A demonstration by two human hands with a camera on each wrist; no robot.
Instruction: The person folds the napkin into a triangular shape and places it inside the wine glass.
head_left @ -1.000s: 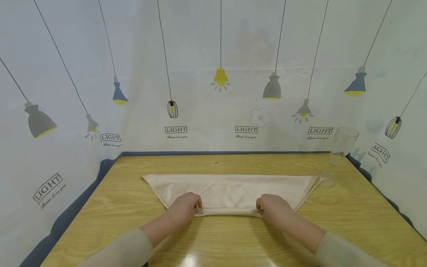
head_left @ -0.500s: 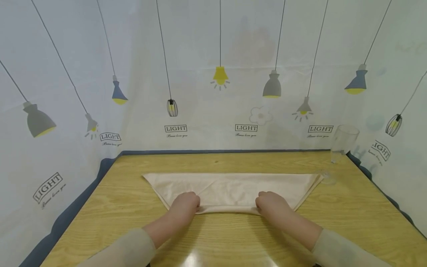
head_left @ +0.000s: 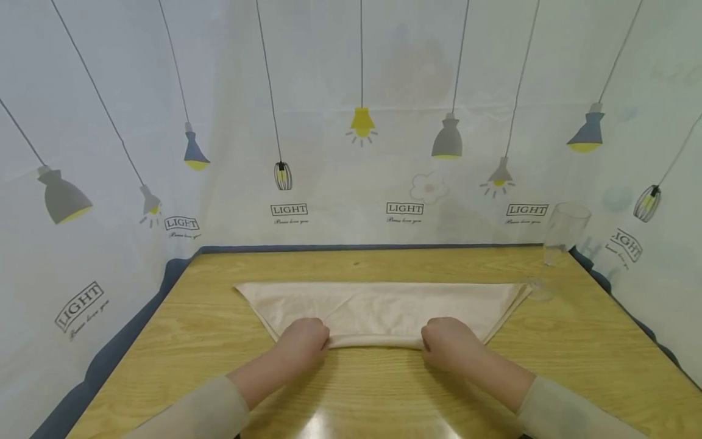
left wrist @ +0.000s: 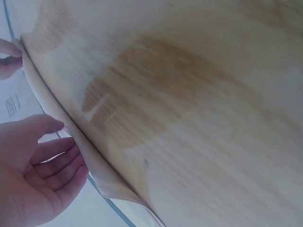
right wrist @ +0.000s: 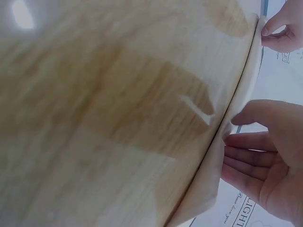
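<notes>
A pale beige cloth napkin lies across the table, wide at its far edge and narrower toward me, its near edge turned up in a thin roll. My left hand pinches the left end of that roll, and my right hand grips the right end. In the left wrist view, the thumb and fingers of the left hand meet at the cloth's edge. The right wrist view has the right hand holding the cloth likewise, fingers bent against it.
An upside-down-looking blur aside, a clear stemmed glass stands at the back right, its foot near the napkin's right corner. The wooden table meets a light curtain printed with lamps behind and at both sides.
Both hands have curled further over the napkin's near edge, and the roll has shifted slightly away from me. The glass has stayed in place.
</notes>
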